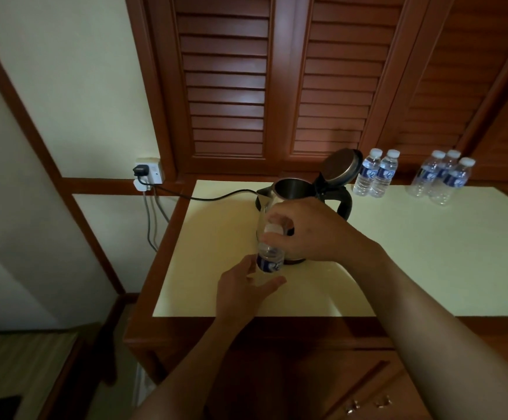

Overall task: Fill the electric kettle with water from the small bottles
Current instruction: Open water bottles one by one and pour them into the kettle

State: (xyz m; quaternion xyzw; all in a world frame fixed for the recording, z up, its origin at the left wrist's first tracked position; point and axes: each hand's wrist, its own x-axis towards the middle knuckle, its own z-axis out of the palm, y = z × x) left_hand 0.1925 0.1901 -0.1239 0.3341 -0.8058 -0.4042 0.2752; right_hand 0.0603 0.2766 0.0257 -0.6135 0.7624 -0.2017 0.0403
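left hand (246, 287) grips the small bottle (270, 259) low down and right hand (307, 231) pinches its white cap (274, 229), bottle upright over the counter (413, 253) just in front of the open-lidded kettle (295, 189), spare bottles (381, 177) behind.

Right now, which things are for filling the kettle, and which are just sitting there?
For the job: kettle with its lid open; bottle held by the left hand; its cap, gripped by the right hand; two spare bottles; three more bottles.
Just there: shuttered doors; drawer handles; grey cables.
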